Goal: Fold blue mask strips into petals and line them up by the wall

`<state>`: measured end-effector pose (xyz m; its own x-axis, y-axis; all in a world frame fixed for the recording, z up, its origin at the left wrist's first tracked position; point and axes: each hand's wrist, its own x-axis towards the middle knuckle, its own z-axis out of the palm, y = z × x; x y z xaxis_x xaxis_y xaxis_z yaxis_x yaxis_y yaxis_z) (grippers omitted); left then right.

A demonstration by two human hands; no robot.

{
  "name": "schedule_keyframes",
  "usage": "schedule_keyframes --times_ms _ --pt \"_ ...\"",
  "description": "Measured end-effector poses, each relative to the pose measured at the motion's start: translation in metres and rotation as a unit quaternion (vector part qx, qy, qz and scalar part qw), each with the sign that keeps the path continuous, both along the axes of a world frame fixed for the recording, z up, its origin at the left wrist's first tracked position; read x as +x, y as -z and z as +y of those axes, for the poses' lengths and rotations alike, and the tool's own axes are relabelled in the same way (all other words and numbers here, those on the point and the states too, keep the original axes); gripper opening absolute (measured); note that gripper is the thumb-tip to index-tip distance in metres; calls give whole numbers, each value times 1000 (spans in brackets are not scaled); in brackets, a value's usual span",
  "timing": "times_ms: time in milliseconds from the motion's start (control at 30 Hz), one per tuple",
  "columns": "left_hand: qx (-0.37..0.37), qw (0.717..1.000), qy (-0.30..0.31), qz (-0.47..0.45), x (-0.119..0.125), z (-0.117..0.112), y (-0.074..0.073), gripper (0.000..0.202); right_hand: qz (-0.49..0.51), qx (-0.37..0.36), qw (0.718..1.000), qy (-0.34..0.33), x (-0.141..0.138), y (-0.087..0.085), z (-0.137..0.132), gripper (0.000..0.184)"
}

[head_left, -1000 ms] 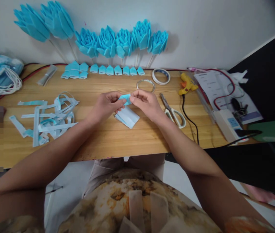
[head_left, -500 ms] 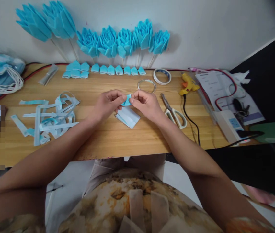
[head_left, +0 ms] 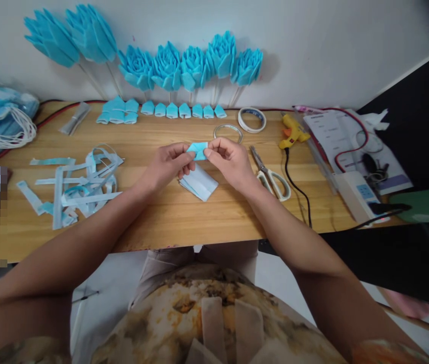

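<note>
A small blue folded fabric piece (head_left: 198, 150) is pinched between both hands above the middle of the table. My left hand (head_left: 172, 164) grips its left end, thumb on the near face. On its right end, my right hand (head_left: 228, 157) closes thumb and forefinger. Just below the hands, a small stack of pale blue fabric pieces (head_left: 200, 183) lies on the wood, its upper part partly covered by my left fingers. White-handled scissors (head_left: 275, 183) rest to the right of my right hand.
Folded blue petals (head_left: 184, 110) line the table's back, below blue fabric flowers (head_left: 169, 65) on sticks. Tape rolls (head_left: 252, 120), a yellow glue gun (head_left: 293, 130) and a power strip (head_left: 362, 199) sit rightward. Cut strips (head_left: 85, 179) and a bag of masks (head_left: 2, 119) are leftward.
The blue piece has been raised slightly and more of its face shows, with a slanted fold at its upper left. Both hands keep their pinch on it.
</note>
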<state>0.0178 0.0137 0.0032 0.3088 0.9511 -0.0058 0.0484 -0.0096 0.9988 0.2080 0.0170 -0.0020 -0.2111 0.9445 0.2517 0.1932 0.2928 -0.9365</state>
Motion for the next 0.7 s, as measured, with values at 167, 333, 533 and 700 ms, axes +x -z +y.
schedule_keyframes --times_ms 167,333,533,700 --pt "-2 999 0 35 0 1 0 22 -3 10 1000 5 0 2 1 19" --pt "11 999 -6 45 1 2 0 20 3 11 1000 12 0 2 1 20" --pt "26 999 -12 22 0 -1 -3 22 9 14 1000 10 -1 0 0 19" --pt "33 999 -20 7 2 -1 1 20 -5 16 1000 6 -3 2 0 19"
